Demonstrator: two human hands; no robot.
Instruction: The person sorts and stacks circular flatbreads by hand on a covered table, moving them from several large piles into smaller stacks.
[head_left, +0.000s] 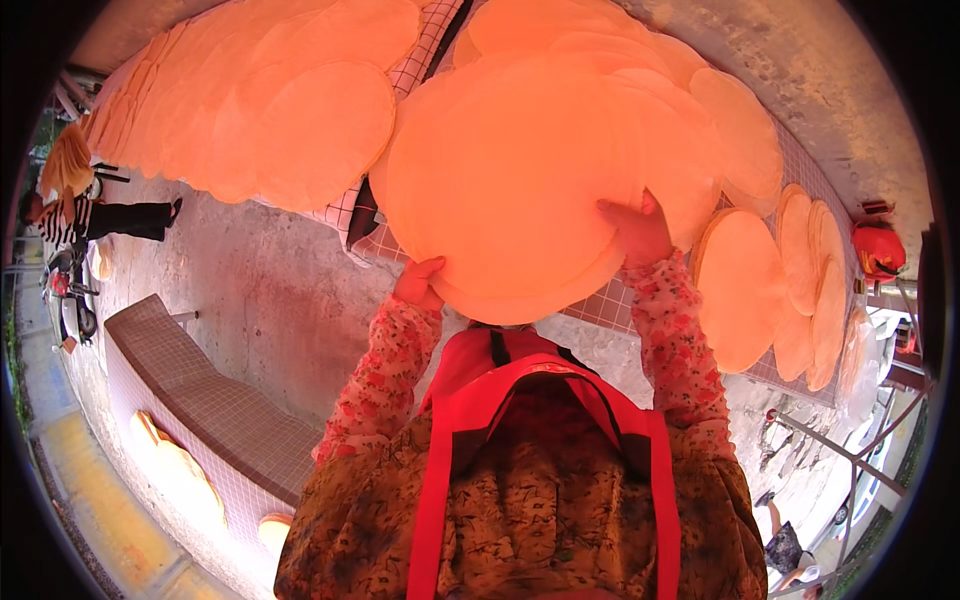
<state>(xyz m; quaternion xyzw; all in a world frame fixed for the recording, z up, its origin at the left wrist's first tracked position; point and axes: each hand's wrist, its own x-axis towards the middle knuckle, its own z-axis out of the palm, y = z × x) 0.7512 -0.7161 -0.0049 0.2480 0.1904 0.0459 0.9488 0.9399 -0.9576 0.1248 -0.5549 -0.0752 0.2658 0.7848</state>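
Observation:
A stack of large, thin, round flatbread-like sheets (517, 172) lies before me, its near edge reaching past the tiled table (600, 309). My left hand (421, 283) grips the near left rim, thumb on top and the other fingers mostly hidden. On the right side, my right hand (641, 227) holds the rim with its thumb laid over the upper surface; some of its fingers are out of sight beneath or behind. More overlapping sheets spread under and beyond this stack.
Rows of overlapping round sheets (247, 112) cover the surface at the left. Smaller piles (739, 289) stand at the right. A tiled bench (217, 397) is behind me on the left. One person (105, 217) stands far left, another (787, 551) lower right. A red helmet (879, 251) is at the right.

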